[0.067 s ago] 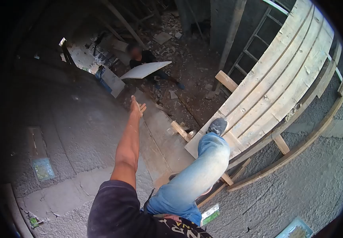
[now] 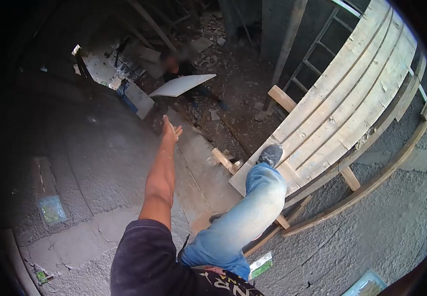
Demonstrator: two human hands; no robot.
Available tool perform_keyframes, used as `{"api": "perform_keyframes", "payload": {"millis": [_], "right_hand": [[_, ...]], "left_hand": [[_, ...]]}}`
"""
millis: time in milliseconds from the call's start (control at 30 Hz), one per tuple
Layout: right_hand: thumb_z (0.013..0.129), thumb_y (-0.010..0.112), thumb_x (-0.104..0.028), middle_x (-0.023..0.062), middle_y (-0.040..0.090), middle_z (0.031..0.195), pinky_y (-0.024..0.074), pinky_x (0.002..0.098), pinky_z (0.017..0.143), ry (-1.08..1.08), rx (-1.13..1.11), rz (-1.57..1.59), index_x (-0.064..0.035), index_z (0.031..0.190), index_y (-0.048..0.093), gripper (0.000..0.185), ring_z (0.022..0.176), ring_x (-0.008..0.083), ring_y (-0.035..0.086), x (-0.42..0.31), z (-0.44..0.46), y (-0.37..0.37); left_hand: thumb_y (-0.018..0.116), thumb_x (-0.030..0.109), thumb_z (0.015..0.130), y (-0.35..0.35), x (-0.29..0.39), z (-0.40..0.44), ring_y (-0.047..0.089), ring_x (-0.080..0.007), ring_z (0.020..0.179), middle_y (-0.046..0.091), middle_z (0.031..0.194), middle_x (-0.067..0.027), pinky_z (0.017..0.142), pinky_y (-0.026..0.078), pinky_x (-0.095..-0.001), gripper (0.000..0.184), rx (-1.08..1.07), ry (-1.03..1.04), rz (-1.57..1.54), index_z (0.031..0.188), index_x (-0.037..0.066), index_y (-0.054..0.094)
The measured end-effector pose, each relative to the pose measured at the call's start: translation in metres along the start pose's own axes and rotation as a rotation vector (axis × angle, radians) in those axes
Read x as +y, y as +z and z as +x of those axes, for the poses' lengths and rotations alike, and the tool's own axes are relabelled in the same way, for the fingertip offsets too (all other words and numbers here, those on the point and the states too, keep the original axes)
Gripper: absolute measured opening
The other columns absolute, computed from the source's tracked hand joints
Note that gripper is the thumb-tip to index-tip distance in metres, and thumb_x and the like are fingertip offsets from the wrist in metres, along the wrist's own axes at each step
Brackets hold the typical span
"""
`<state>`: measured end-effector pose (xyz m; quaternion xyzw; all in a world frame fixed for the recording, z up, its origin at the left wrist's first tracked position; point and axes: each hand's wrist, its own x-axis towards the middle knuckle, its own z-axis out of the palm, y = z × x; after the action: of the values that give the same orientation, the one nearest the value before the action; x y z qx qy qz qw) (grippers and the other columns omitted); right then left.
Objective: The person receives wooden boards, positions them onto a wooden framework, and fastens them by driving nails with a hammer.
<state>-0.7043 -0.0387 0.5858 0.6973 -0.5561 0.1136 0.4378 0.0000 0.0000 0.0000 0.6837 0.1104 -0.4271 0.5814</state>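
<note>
My left hand [image 2: 172, 129] is stretched forward on a straight arm, its fingers apart and nothing in it. Past the fingertips and lower down, a co-worker [image 2: 186, 69] holds a flat pale board [image 2: 183, 85], tilted. A gap separates my hand from that board. My right hand is not in view. My leg in blue jeans reaches forward, with a dark shoe [image 2: 271, 155] on the near end of the plank platform [image 2: 341, 93].
Rubble lies on the floor [image 2: 213, 54] far below. A ladder [image 2: 317, 52] and an upright pole [image 2: 288, 44] stand beyond the platform. Wooden braces [image 2: 351, 178] run beneath the planks along a rough grey wall [image 2: 371, 227]. A short timber block [image 2: 223, 160] juts out near my shoe.
The view has shifted very slightly. My left hand stays outstretched, and the co-worker still holds the board in nearly the same spot.
</note>
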Motion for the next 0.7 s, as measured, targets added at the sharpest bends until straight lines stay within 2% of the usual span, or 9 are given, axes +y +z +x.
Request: {"api": "perform_keyframes", "payload": {"millis": [167, 267, 333, 400, 433, 500, 533, 567, 700], "right_hand": [[0.104, 0.053, -0.030, 0.0141, 0.043, 0.151, 0.0373, 0.0446, 0.114, 0.282, -0.372, -0.027, -0.0060, 0.145, 0.047, 0.048, 0.139, 0.0309, 0.042, 0.013, -0.203, 0.020], [0.102, 0.055, -0.031, 0.0165, 0.047, 0.147, 0.0384, 0.0451, 0.112, 0.317, -0.451, -0.276, -0.0031, 0.144, 0.047, 0.050, 0.136, 0.0335, 0.044, 0.044, -0.301, 0.006], [0.088, 0.065, -0.061, 0.0199, 0.057, 0.133, 0.0419, 0.0551, 0.103, 0.380, -0.460, -0.156, -0.0081, 0.124, 0.064, 0.064, 0.121, 0.0448, 0.053, 0.032, -0.323, -0.028], [0.090, 0.066, -0.055, 0.0229, 0.061, 0.125, 0.0429, 0.0546, 0.102, 0.452, -0.509, -0.165, -0.0078, 0.120, 0.065, 0.056, 0.115, 0.0436, 0.058, 0.020, -0.343, -0.051], [0.090, 0.066, -0.055, 0.0229, 0.061, 0.125, 0.0429, 0.0546, 0.102, 0.456, -0.508, -0.164, -0.0078, 0.120, 0.065, 0.056, 0.115, 0.0436, 0.058, 0.012, -0.354, -0.054], [0.092, 0.064, -0.053, 0.0230, 0.064, 0.116, 0.0439, 0.0554, 0.099, 0.419, -0.601, -0.190, -0.0070, 0.128, 0.063, 0.058, 0.111, 0.0425, 0.059, 0.003, -0.379, -0.060], [0.097, 0.061, -0.041, 0.0212, 0.057, 0.130, 0.0416, 0.0497, 0.104, 0.521, -0.673, -0.145, -0.0040, 0.134, 0.056, 0.053, 0.122, 0.0387, 0.053, 0.001, -0.402, -0.050], [0.101, 0.058, -0.030, 0.0194, 0.050, 0.143, 0.0394, 0.0440, 0.110, 0.618, -0.747, -0.100, -0.0010, 0.141, 0.049, 0.050, 0.133, 0.0349, 0.047, -0.008, -0.413, -0.040], [0.097, 0.065, -0.025, 0.0209, 0.053, 0.138, 0.0380, 0.0453, 0.111, 0.757, -0.781, 0.462, 0.0009, 0.134, 0.053, 0.046, 0.130, 0.0365, 0.050, -0.138, -0.366, -0.002]], "left_hand": [[0.053, 0.080, 0.082, 0.007, -0.015, 0.033, 0.044, -0.0439, 0.135, 0.016, 0.160, -0.0284, 0.112, 0.037, -0.0529, 0.117, 0.029, 0.019, -0.034, 0.159, 0.010, 0.000], [0.057, 0.083, 0.077, 0.015, -0.011, 0.043, 0.043, -0.0434, 0.137, 0.016, 0.160, -0.0270, 0.114, 0.034, -0.0533, 0.127, 0.019, 0.010, -0.104, 0.158, 0.006, -0.004], [0.059, 0.084, 0.074, 0.020, -0.017, 0.042, 0.042, -0.0430, 0.137, 0.015, 0.161, -0.0261, 0.115, 0.033, -0.0539, 0.132, -0.001, -0.049, -0.169, 0.158, 0.004, -0.006], [0.064, 0.071, 0.082, 0.022, -0.019, 0.027, 0.045, -0.0426, 0.135, 0.029, 0.155, -0.0263, 0.112, 0.037, -0.0550, 0.117, -0.047, -0.076, -0.456, 0.154, -0.004, 0.012], [0.064, 0.071, 0.082, 0.022, -0.022, 0.032, 0.045, -0.0426, 0.135, 0.029, 0.155, -0.0263, 0.112, 0.037, -0.0550, 0.117, -0.051, -0.073, -0.455, 0.154, -0.004, 0.012], [0.065, 0.049, 0.093, 0.009, -0.038, 0.042, 0.049, -0.0425, 0.131, 0.046, 0.143, -0.0250, 0.108, 0.043, -0.0560, 0.080, -0.157, 0.080, -0.389, 0.143, -0.006, 0.034], [0.061, 0.022, 0.098, 0.008, -0.039, 0.027, 0.057, -0.0432, 0.122, 0.055, 0.130, -0.0245, 0.101, 0.052, -0.0544, 0.047, -0.084, 0.053, -0.403, 0.130, -0.008, 0.045], [0.061, 0.022, 0.098, 0.006, -0.043, 0.013, 0.057, -0.0432, 0.122, 0.055, 0.130, -0.0245, 0.101, 0.052, -0.0544, 0.047, -0.086, 0.052, -0.401, 0.130, -0.008, 0.045], [0.060, 0.005, 0.093, 0.021, -0.033, -0.060, 0.067, -0.0437, 0.101, 0.057, 0.119, -0.0290, 0.088, 0.063, -0.0502, 0.041, -0.035, 0.215, -0.261, 0.122, -0.019, 0.044]]}}
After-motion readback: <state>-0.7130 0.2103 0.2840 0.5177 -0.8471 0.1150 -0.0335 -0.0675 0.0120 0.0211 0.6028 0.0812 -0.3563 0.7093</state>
